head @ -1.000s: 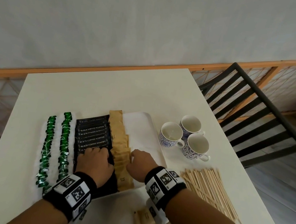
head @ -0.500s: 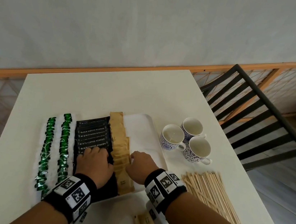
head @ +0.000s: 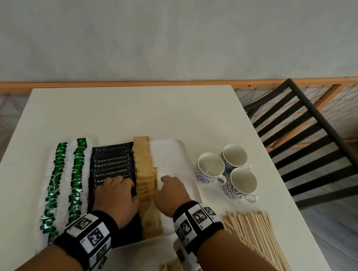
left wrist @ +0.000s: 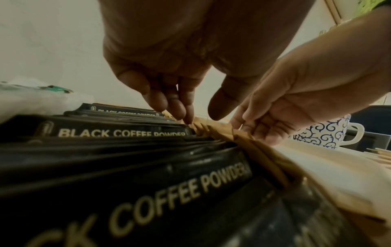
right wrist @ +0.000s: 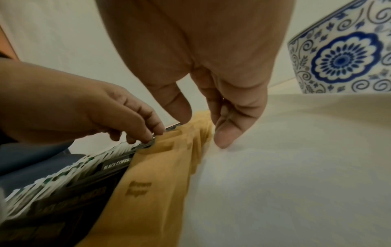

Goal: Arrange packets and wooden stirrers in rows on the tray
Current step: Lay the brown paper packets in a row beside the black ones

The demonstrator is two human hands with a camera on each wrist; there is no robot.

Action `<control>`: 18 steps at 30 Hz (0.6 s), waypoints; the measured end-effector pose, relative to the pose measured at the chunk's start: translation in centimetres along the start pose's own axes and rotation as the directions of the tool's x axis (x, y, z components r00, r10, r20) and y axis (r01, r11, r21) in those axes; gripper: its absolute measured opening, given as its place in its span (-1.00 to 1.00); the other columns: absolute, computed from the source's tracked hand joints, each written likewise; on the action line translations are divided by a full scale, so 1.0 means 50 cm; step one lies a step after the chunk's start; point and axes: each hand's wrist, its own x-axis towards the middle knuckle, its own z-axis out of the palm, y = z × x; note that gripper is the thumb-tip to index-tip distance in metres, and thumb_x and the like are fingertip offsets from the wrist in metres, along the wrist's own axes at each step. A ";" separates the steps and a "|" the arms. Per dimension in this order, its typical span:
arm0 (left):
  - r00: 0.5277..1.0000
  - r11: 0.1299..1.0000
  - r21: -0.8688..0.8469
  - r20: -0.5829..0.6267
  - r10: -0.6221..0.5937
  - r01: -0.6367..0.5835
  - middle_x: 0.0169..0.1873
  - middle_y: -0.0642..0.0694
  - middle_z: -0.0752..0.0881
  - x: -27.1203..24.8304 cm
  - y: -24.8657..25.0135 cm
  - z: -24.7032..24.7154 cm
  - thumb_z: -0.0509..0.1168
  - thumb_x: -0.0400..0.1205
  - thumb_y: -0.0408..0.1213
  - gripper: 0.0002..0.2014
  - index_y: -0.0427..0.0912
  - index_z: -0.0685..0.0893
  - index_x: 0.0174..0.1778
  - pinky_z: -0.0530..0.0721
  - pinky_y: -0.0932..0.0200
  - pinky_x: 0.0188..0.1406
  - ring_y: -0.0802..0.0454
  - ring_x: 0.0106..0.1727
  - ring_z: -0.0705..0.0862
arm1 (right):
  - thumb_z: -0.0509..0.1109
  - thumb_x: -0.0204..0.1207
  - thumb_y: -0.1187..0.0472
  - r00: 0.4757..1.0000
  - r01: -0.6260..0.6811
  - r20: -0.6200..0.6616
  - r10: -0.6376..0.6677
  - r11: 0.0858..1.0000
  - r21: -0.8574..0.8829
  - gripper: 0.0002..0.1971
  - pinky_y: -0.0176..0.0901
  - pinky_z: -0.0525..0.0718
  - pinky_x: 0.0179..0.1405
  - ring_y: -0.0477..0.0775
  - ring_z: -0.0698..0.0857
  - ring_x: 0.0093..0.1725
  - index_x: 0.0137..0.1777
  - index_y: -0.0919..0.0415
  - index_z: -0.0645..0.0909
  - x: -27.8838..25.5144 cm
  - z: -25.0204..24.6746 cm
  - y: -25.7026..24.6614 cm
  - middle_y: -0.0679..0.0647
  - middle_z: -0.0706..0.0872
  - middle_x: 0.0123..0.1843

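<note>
On the tray (head: 171, 150), both hands touch the row of brown packets (head: 145, 176). The left hand (head: 117, 197) and right hand (head: 171, 195) have loose, straight fingers. The stirrers (head: 255, 236) lie beside the tray.

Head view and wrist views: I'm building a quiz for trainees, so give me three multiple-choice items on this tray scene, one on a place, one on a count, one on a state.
1. Where does the pile of thin wooden stirrers lie?
A. on the white table, right of the white tray
B. inside a cup
C. on the black packets

2. How many blue-patterned white cups stand on the table?
A. two
B. three
C. five

3. What is the right hand doing?
A. lifting a cup
B. gripping stirrers
C. touching the row of brown paper sugar packets with its fingers

Key: 1 A, the stirrers rest on bare tabletop; 2 B, three rims show; 3 C, the fingertips meet the row's edge.
</note>
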 end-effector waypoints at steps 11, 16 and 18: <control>0.999 0.999 0.035 0.029 0.026 -0.027 0.26 -0.04 0.50 0.008 0.003 -0.005 0.11 0.65 -0.02 -0.59 -0.01 0.48 0.42 0.44 0.00 0.21 -0.09 0.29 0.41 | 0.16 0.64 0.29 0.999 0.006 0.030 -0.015 0.959 0.283 -0.59 -0.04 0.49 0.30 0.25 0.55 0.36 0.47 0.38 0.39 0.043 -0.017 -0.031 0.26 0.57 0.40; 0.998 0.998 0.056 0.053 0.030 -0.033 0.24 -0.02 0.50 0.010 0.002 -0.004 0.09 0.66 -0.02 -0.56 0.02 0.43 0.48 0.45 0.01 0.18 -0.08 0.28 0.42 | 0.14 0.62 0.31 0.998 0.025 0.045 -0.040 0.957 0.289 -0.55 0.02 0.48 0.42 0.23 0.54 0.42 0.52 0.29 0.37 0.048 -0.015 -0.032 0.22 0.54 0.46; 0.998 0.999 0.043 0.059 0.028 -0.030 0.24 -0.02 0.51 0.011 0.002 -0.004 0.09 0.65 -0.03 -0.55 0.02 0.44 0.48 0.45 0.02 0.18 -0.09 0.28 0.43 | 0.15 0.64 0.30 0.998 0.012 0.055 -0.028 0.962 0.274 -0.48 -0.04 0.41 0.48 0.20 0.47 0.50 0.60 0.32 0.26 0.052 -0.017 -0.033 0.22 0.44 0.55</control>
